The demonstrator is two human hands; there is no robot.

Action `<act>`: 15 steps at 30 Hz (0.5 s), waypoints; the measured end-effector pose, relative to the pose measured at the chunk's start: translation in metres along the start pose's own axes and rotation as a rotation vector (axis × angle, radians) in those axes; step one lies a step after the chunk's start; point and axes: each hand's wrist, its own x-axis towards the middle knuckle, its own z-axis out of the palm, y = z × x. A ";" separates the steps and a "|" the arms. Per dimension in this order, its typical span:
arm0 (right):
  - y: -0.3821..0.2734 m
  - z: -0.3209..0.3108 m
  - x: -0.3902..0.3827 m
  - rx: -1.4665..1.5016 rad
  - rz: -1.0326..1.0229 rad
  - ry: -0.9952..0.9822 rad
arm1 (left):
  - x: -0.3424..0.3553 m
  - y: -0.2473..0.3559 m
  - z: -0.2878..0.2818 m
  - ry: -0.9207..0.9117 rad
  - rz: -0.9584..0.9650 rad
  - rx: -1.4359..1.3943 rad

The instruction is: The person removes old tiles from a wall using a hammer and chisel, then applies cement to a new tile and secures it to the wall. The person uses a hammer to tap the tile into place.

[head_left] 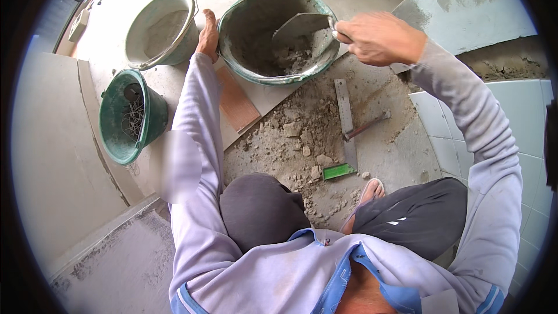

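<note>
A large green bucket with grey mortar inside stands in front of me. My left hand grips its left side near the rim, thumb pointing up; the bucket hides some of the fingers. Closed around a trowel's handle, my right hand is over the bucket's right rim. The trowel reaches into the bucket with its blade tilted above the mortar. Motion slightly blurs the right hand.
Left of the big bucket are a pale bucket holding grey material and a small green bucket with tangled wire. A reddish tile, rubble, a square and a hammer lie nearer. White tiles stand at right.
</note>
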 end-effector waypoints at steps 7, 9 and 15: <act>-0.001 0.034 0.060 -0.252 -0.351 0.046 | -0.025 -0.092 -0.080 0.467 0.245 0.738; -0.018 0.011 0.058 -0.289 -0.335 -0.077 | -0.053 -0.131 -0.087 0.625 0.165 0.882; -0.013 -0.010 0.062 -0.278 -0.145 -0.006 | -0.109 -0.142 -0.029 0.474 -0.125 1.169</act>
